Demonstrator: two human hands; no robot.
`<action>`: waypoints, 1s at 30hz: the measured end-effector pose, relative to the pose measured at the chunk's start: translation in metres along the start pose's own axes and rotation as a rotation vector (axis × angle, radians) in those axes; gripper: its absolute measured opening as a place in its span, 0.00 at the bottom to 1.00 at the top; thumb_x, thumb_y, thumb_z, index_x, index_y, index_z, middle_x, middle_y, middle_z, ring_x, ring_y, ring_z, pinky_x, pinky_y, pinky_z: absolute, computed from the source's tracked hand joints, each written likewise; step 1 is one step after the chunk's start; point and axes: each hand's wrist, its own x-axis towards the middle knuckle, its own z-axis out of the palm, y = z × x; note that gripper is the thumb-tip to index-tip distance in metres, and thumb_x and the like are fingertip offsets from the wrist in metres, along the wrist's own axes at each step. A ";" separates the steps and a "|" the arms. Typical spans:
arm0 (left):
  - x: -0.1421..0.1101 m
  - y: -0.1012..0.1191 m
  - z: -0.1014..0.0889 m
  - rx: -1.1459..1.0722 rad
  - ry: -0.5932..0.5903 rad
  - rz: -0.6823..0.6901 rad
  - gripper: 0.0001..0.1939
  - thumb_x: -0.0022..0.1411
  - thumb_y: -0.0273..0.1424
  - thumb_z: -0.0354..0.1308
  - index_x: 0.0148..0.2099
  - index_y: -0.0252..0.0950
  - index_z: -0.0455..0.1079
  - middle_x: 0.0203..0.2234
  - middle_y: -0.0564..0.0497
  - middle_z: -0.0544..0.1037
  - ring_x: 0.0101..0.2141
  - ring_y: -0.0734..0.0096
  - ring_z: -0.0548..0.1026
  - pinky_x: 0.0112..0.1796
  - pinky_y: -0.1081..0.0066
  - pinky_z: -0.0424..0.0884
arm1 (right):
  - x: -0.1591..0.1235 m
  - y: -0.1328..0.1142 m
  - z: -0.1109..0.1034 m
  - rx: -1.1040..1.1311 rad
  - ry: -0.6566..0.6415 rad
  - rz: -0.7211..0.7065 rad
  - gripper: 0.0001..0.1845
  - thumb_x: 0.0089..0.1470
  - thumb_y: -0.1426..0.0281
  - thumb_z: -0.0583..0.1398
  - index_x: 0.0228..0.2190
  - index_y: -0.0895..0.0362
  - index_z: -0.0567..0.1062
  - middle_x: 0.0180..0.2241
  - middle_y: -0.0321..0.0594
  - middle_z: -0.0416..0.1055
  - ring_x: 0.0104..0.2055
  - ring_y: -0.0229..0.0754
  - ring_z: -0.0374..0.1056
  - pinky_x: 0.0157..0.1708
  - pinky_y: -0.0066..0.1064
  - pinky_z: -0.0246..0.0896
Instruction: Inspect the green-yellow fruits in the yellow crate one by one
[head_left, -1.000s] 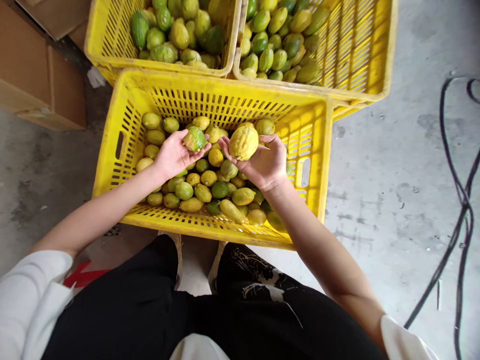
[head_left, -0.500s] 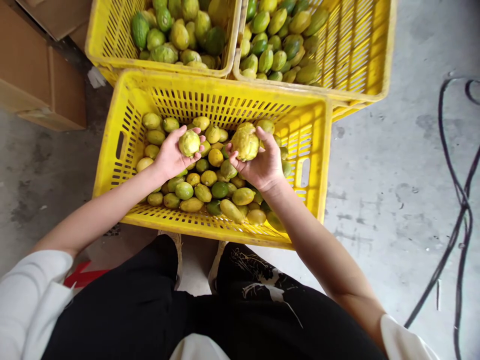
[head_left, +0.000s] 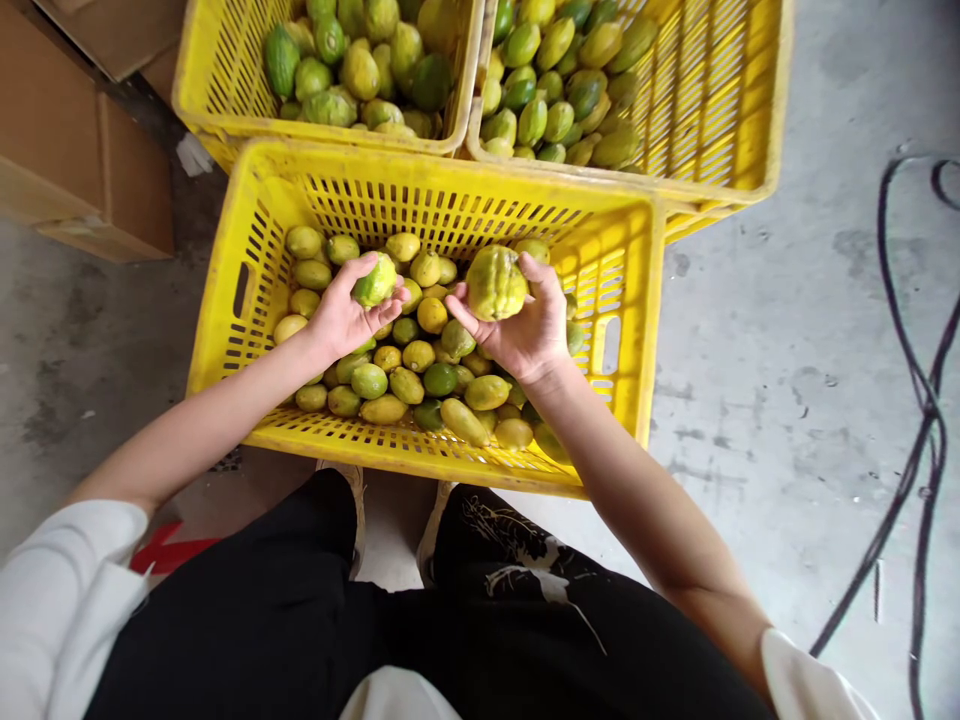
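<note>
A yellow plastic crate (head_left: pixel 420 180) stands on the floor before my knees, holding several green and yellow fruits (head_left: pixel 420 385). My left hand (head_left: pixel 341 320) is held over the crate's left half, fingers curled round a small green fruit (head_left: pixel 374 280). My right hand (head_left: pixel 529 330) is over the crate's middle and grips a larger, bumpy yellow-green fruit (head_left: pixel 495 283). Both fruits are held just above the pile, close to each other.
Two more yellow crates, one at the back left (head_left: pixel 217 105) and one at the back right (head_left: pixel 720 170), stand behind the near one, both full of green fruits. Cardboard boxes (head_left: pixel 82 170) lie at the left. A black cable (head_left: pixel 915 400) runs over the concrete floor at the right.
Both hands have turned their fruits in the fingers: the left fruit now shows a greener side, and the right fruit has rolled upward toward the fingertips. The arms have hardly moved.
</note>
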 end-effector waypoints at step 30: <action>0.004 -0.005 -0.007 -0.006 -0.036 -0.012 0.09 0.73 0.33 0.65 0.39 0.39 0.71 0.30 0.53 0.79 0.32 0.73 0.81 0.31 0.78 0.76 | 0.005 0.002 -0.008 -0.045 -0.062 0.040 0.22 0.54 0.58 0.77 0.38 0.50 0.72 0.36 0.36 0.78 0.37 0.44 0.79 0.34 0.33 0.83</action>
